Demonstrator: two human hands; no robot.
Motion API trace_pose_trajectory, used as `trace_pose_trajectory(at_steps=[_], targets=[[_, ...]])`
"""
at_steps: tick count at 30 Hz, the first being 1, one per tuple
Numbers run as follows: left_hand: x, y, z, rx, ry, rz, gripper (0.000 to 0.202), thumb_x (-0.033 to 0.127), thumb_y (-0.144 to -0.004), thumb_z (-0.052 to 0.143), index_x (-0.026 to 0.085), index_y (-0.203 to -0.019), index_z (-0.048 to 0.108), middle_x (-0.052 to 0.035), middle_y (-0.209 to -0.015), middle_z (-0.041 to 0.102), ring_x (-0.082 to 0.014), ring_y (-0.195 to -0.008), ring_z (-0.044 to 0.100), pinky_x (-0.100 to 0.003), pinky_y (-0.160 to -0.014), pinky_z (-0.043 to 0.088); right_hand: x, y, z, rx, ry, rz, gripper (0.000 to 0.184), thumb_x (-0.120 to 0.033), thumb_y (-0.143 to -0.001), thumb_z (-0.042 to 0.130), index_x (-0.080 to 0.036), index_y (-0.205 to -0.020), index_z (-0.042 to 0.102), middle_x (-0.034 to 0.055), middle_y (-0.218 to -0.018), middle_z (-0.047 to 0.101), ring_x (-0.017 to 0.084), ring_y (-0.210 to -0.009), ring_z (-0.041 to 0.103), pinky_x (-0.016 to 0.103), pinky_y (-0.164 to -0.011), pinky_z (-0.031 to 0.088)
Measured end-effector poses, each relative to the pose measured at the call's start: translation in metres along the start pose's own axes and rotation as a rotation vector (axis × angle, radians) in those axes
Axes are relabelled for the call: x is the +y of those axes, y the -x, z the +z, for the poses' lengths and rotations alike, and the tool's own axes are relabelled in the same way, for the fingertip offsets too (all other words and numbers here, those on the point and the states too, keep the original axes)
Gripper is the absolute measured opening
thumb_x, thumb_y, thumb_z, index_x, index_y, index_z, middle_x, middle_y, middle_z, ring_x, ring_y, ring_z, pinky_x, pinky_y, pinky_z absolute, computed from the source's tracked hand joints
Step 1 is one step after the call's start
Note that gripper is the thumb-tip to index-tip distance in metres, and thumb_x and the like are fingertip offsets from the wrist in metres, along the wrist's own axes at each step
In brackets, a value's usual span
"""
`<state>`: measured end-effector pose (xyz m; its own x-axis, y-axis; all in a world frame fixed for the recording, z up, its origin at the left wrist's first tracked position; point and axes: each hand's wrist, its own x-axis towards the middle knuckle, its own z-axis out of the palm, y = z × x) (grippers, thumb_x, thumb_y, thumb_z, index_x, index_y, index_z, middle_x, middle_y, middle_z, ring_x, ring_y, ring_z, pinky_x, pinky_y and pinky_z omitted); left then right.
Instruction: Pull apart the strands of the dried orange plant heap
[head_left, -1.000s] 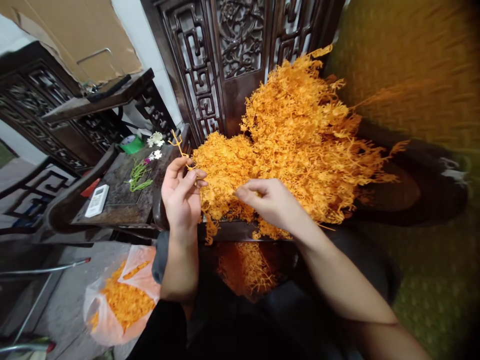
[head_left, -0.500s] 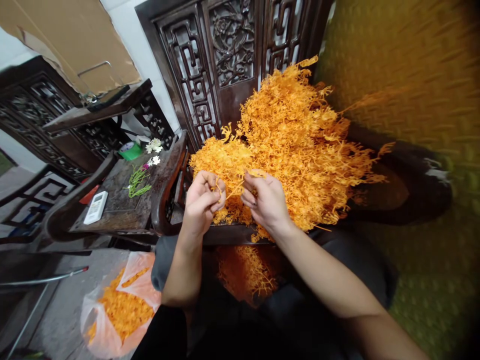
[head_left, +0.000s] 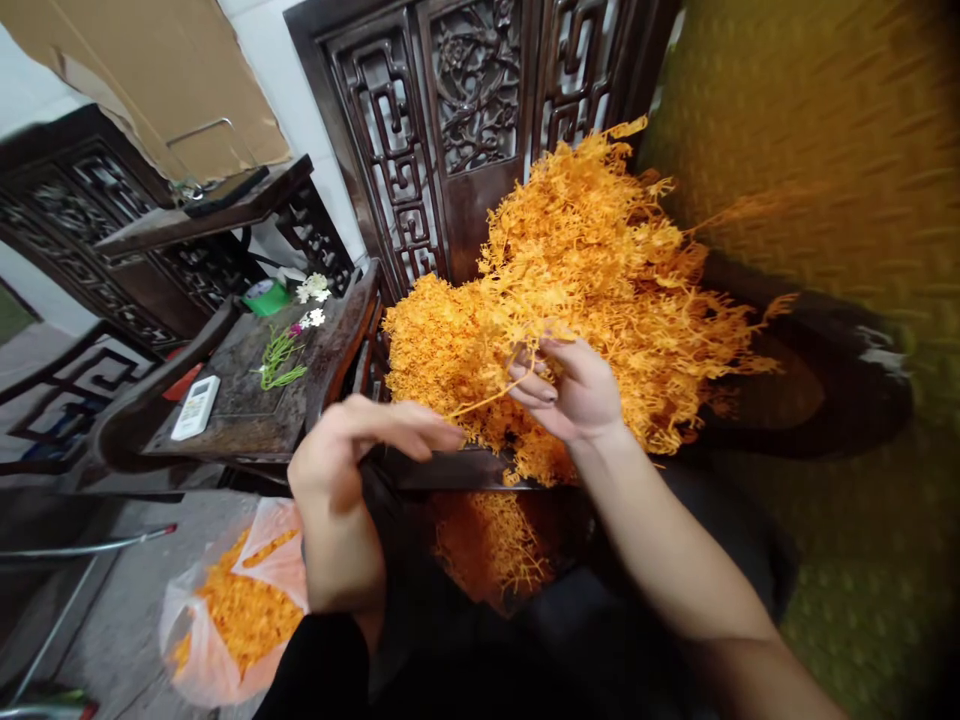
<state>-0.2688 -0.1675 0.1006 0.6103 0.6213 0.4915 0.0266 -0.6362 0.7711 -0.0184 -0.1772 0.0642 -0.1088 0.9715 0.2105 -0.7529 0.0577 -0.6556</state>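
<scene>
My right hand [head_left: 574, 390] has its thumb and fingers closed on a thin orange sprig [head_left: 487, 405], a branching stem with curly ends. To its left, my left hand [head_left: 375, 430] has long, straight fingers pressed together, slightly blurred, where the sprig's lower stem end meets them. Part of that grip is hidden behind the fingers. Right behind both hands rises a large heap of the same orange branching sprigs [head_left: 600, 250], piled on a dark carved wooden chair [head_left: 480, 215].
Left of the chair, a dark wooden stand [head_left: 240, 430] bears a white remote control [head_left: 195, 408], green stems [head_left: 280, 358], white flowers [head_left: 313, 288] and a green tape roll [head_left: 266, 297]. On the floor lies a plastic bag [head_left: 199, 665] with orange pieces. A yellowish patterned surface [head_left: 825, 120] is at right.
My left hand has moved left and down, its fingers going from curled to straight. My right hand has shifted right, and the stem now stretches across a wider gap between the hands.
</scene>
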Motion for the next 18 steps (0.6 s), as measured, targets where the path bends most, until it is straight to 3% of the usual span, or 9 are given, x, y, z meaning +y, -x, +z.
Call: trace_pose_trajectory(at_steps=[2,3,5,6,8,11,13,18], targets=[[-0.006,-0.001,0.004,0.249,0.001,0.01,0.034,0.053,-0.094,0.069,0.023,-0.082,0.078,-0.0077,-0.086,0.079,-0.0226,-0.085,0.076,-0.041,-0.084,0.061,-0.002,0.001,-0.003,-0.099,0.02,0.084,0.031,-0.031,-0.08,0.076,-0.019,-0.072,0.049,-0.0079,-0.058,0.047,0.001,-0.038,0.024,0.017,-0.039,0.014],[-0.009,-0.004,0.008,0.274,-0.018,0.011,0.025,0.045,-0.094,0.073,0.022,-0.085,0.079,-0.0086,-0.096,0.079,-0.022,-0.092,0.075,-0.041,-0.089,0.06,-0.002,0.002,-0.004,-0.14,0.033,0.119,0.028,-0.032,-0.08,0.077,-0.019,-0.075,0.052,-0.008,-0.058,0.047,0.001,-0.038,0.023,0.017,-0.039,0.014],[-0.014,-0.009,0.018,0.233,-0.118,-0.015,0.016,0.037,-0.085,0.083,0.024,-0.093,0.081,-0.0094,-0.117,0.076,-0.0235,-0.109,0.071,-0.042,-0.1,0.056,0.001,0.004,-0.005,-0.193,0.061,0.176,0.027,-0.034,-0.079,0.079,-0.019,-0.083,0.058,-0.0084,-0.058,0.049,0.0,-0.037,0.022,0.017,-0.038,0.014],[-0.017,-0.012,0.023,0.169,-0.156,-0.032,0.021,0.036,-0.08,0.088,0.024,-0.097,0.082,-0.0094,-0.121,0.075,-0.0245,-0.114,0.069,-0.043,-0.103,0.054,0.003,0.005,-0.004,-0.201,0.079,0.2,0.028,-0.035,-0.078,0.081,-0.018,-0.086,0.06,-0.0086,-0.057,0.049,0.0,-0.037,0.021,0.017,-0.038,0.014],[-0.021,-0.017,0.033,0.099,-0.168,-0.066,0.03,0.034,-0.077,0.09,0.025,-0.104,0.081,-0.0084,-0.113,0.076,-0.0235,-0.106,0.07,-0.041,-0.099,0.054,0.006,0.005,-0.003,-0.175,0.121,0.229,0.033,-0.039,-0.075,0.085,-0.018,-0.086,0.061,-0.0084,-0.057,0.051,0.0,-0.036,0.021,0.017,-0.037,0.013],[-0.028,-0.02,0.044,0.243,-0.142,-0.054,0.024,0.03,-0.081,0.086,0.022,-0.103,0.08,-0.0051,-0.095,0.073,-0.0197,-0.091,0.067,-0.035,-0.087,0.054,0.008,0.005,0.0,-0.027,0.253,0.202,0.037,-0.043,-0.072,0.09,-0.019,-0.084,0.064,-0.0095,-0.054,0.048,0.001,-0.037,0.025,0.019,-0.038,0.014],[-0.033,-0.022,0.045,0.37,-0.141,-0.034,0.024,0.027,-0.081,0.085,0.022,-0.104,0.08,-0.0049,-0.099,0.07,-0.0194,-0.093,0.066,-0.034,-0.087,0.053,0.007,0.005,0.001,0.033,0.386,0.198,0.037,-0.043,-0.072,0.091,-0.019,-0.087,0.068,-0.0103,-0.051,0.044,0.003,-0.039,0.026,0.02,-0.038,0.013],[-0.038,-0.025,0.043,0.406,-0.18,-0.048,0.041,0.026,-0.079,0.086,0.025,-0.119,0.076,-0.0047,-0.105,0.065,-0.0192,-0.095,0.063,-0.033,-0.086,0.053,0.009,0.007,0.003,-0.079,0.598,0.276,0.03,-0.041,-0.075,0.091,-0.019,-0.085,0.073,-0.0096,-0.049,0.041,0.004,-0.042,0.025,0.023,-0.038,0.011]])
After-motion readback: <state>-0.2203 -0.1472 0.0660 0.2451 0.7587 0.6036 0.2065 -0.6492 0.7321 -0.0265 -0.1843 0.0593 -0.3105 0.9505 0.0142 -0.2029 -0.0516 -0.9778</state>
